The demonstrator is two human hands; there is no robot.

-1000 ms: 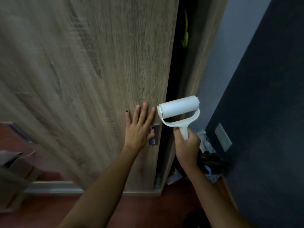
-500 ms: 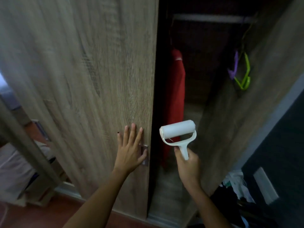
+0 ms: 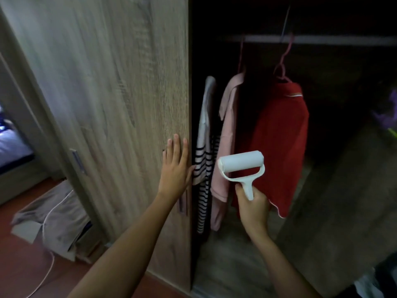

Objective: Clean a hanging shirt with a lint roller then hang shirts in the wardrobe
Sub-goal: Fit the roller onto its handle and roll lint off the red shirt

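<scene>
Standing at the open wardrobe, we hold a lint roller (image 3: 240, 163) before the hanging shirts.

We see the left hand (image 3: 176, 168) laid flat, fingers straight and together, against the right edge of the wooden sliding door (image 3: 111, 104), with its thumb just beside the striped shirt (image 3: 204, 160). Our right hand (image 3: 253, 208) is clamped around the white handle of the lint roller, whose white roll lies roughly level above the fist, in front of the red shirt (image 3: 281, 138). Three garments hang from the rail (image 3: 335, 39) inside the dark interior: the striped shirt nearest the door, a pink shirt (image 3: 227, 134) beside it, and the red shirt to the right on a pink hanger (image 3: 283, 61). We note a grey cloth (image 3: 51, 211) and a white cord (image 3: 46, 276) on the red floor (image 3: 19, 265) at lower left.
</scene>
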